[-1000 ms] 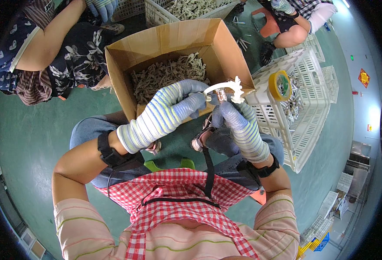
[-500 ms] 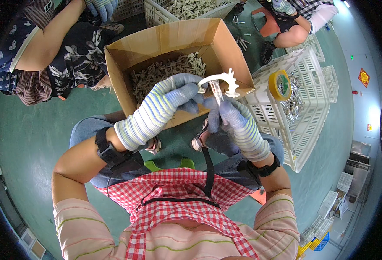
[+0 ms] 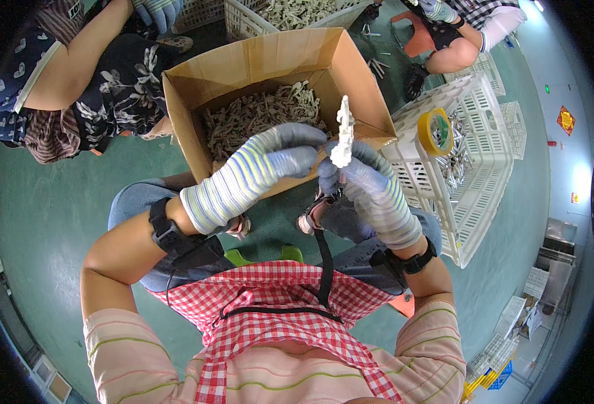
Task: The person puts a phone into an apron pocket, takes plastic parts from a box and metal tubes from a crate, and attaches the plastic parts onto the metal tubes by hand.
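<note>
My right hand (image 3: 376, 195), in a striped glove, is closed on a white toothed plastic piece (image 3: 344, 131). The piece stands up above the fingers and shows its narrow edge; its lower end and most of the metal tube on it are hidden by the hand. My left hand (image 3: 256, 165), gloved alike, is just left of the piece. Its fingers are apart and bent a little, with nothing seen in them. Under and beyond both hands stands an open cardboard box (image 3: 256, 64), with a heap of small greyish parts (image 3: 256, 118) inside.
On the right, a white plastic crate (image 3: 455, 236) holds shiny metal tubes (image 3: 453, 165), with a yellow tape roll (image 3: 435, 132) on its near rim. Another crate (image 3: 246, 20) of pale parts stands beyond the box. One person (image 3: 118, 101) sits at left, another (image 3: 469, 47) at far right.
My right hand has turned the white plastic piece from its curved side to its narrow edge. The left hand has let go of it and its fingers have parted.
</note>
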Demonstrator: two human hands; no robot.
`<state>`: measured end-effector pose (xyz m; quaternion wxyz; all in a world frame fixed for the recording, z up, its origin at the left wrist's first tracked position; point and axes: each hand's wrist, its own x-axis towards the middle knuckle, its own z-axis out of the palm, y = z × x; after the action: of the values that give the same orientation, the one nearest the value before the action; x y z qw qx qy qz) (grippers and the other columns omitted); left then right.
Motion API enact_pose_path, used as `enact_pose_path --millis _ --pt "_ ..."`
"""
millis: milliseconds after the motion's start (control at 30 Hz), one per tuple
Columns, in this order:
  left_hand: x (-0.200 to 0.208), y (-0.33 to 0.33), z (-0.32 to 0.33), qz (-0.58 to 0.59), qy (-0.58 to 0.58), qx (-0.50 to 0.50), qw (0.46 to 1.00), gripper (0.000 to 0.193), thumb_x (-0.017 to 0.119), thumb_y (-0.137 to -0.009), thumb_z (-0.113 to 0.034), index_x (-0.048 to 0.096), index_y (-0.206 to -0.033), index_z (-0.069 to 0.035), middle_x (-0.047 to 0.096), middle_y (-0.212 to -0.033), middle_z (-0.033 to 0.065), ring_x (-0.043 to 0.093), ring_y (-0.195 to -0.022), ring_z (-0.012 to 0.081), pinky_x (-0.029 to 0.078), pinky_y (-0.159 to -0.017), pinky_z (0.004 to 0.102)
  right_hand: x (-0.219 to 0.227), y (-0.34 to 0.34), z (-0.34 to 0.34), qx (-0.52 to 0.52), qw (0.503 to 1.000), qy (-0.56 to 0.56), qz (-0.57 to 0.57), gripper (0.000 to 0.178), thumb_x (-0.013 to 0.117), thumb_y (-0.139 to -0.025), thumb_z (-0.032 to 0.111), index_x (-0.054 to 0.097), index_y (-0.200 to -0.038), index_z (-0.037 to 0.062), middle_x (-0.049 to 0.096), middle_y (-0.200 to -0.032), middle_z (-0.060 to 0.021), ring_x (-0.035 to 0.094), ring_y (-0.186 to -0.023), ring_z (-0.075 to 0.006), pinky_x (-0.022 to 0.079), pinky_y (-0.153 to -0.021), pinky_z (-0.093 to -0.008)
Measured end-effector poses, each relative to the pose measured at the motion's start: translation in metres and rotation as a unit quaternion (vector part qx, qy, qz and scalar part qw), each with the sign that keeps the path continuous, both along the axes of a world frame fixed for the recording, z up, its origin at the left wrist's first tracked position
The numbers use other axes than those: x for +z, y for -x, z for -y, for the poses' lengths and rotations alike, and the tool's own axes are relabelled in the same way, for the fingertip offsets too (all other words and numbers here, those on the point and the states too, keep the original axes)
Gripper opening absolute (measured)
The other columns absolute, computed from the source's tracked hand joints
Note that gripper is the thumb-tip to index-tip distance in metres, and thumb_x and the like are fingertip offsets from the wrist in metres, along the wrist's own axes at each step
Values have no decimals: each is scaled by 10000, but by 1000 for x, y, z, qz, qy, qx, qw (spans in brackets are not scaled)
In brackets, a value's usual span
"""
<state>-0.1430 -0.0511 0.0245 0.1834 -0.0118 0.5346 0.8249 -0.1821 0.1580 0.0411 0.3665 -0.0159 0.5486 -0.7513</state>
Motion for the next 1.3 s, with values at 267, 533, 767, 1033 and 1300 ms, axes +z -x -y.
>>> enact_pose_path --millis 267,533,767,1033,1300 --pt "-9 -6 -5 -18 -65 -41 997 311 672 -913 -253 603 -1160 -77 617 -1057 -14 549 -991 86 442 -920 275 2 -10 0 49 997 -53 30 275 643 -910 211 615 -1117 32 653 -918 -47 583 -767 -101 495 -699 -266" --pt "-9 -7 -3 36 -276 -74 958 370 683 -899 -206 586 -1224 -57 652 -1039 38 619 -960 144 492 -877 289 -3 -13 -2 110 993 -30 29 349 604 -949 304 620 -1172 36 688 -952 -53 626 -800 -83 484 -640 -208" --pt "-3 -6 -6 61 -201 -8 978 410 672 -896 -181 560 -1266 -44 637 -1115 47 602 -1030 144 450 -965 306 4 -13 -2 93 993 -59 36 358 599 -952 317 621 -1175 38 681 -925 -55 625 -770 -97 480 -629 -209" --pt "-10 1 1 -3 -132 31 991 415 627 -889 -110 530 -1285 -31 596 -1239 69 566 -1157 196 418 -1039 365 -4 -4 -3 2 999 -31 -16 291 650 -923 271 654 -1096 37 659 -851 -45 588 -751 -106 463 -698 -254" --pt "-15 1 3 20 -135 48 990 387 653 -904 -167 555 -1254 -33 621 -1189 68 607 -1079 179 463 -998 365 0 -7 1 -4 999 -43 -34 262 665 -914 249 661 -1068 36 654 -824 -37 591 -752 -102 467 -702 -252"
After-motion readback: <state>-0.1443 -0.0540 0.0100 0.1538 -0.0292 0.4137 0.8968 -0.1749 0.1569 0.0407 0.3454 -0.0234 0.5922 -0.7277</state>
